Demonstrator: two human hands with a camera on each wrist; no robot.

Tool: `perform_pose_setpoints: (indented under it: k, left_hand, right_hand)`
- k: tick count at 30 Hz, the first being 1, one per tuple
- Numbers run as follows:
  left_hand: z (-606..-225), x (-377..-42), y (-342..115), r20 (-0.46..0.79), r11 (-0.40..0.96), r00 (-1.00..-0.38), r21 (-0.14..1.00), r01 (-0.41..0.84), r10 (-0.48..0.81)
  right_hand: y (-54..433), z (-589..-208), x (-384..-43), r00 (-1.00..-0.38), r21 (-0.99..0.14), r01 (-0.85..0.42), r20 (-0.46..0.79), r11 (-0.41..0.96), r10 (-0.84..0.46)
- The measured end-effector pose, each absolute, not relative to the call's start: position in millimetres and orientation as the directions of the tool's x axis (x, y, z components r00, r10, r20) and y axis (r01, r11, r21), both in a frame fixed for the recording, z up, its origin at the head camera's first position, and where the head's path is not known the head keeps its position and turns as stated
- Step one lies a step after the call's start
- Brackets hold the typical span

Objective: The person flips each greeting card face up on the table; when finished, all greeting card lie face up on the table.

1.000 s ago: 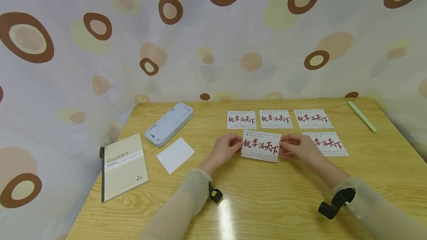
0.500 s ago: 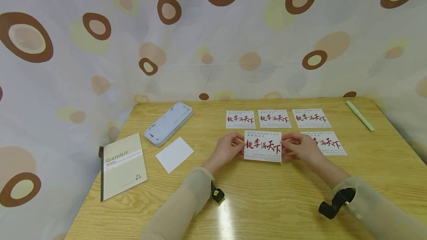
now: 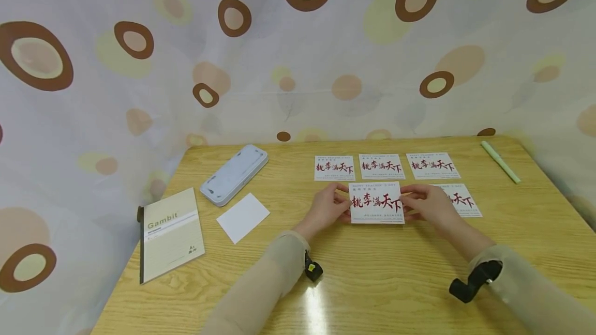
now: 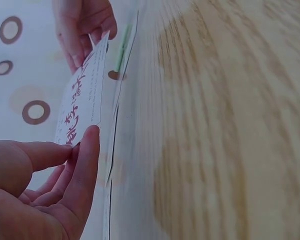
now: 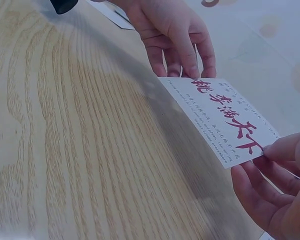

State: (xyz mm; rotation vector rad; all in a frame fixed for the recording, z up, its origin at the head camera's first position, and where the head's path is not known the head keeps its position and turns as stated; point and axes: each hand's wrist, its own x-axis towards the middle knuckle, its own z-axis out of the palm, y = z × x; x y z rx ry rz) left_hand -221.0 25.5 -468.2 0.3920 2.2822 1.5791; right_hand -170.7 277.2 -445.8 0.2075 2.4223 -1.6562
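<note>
A white greeting card point(image 3: 377, 211) with red calligraphy is held between both hands, printed side toward the head camera. My left hand point(image 3: 325, 206) pinches its left edge between thumb and fingers. At the opposite edge, my right hand point(image 3: 430, 206) pinches it the same way. In the left wrist view the card point(image 4: 87, 85) is raised off the wooden table, and the right wrist view shows its shadow on the wood. A matching card point(image 3: 463, 199) lies just right of the held one, partly covered by my right hand. Three more cards, one of them the middle card point(image 3: 382, 166), form a row behind.
To the left lie a blank white card point(image 3: 243, 218), a pale blue tin pencil case point(image 3: 235, 174) and a cream notebook point(image 3: 172, 237). A light green pen point(image 3: 500, 162) rests at the back right. A patterned curtain point(image 3: 279, 92) hangs behind the table point(image 3: 372, 283).
Both hands have carried the held card slightly to the right. It was tilted a second ago and now sits level. The other things on the table stay put.
</note>
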Motion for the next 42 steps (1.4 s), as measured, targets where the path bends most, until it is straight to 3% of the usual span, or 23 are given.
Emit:
perform_pose_setpoints:
  k: [8, 42]
  left_hand:
    - [-468, -219, 33, -0.137, 0.282, -0.908, 0.959, -0.021, 0.396]
    - [-469, -217, 68, -0.139, 0.359, -0.917, 0.933, 0.005, 0.375]
  right_hand:
    - [281, -445, -169, -0.97, -0.891, 0.232, -0.241, 0.391, 0.028]
    - [304, -445, -178, -0.962, -0.81, 0.271, -0.247, 0.52, 0.116]
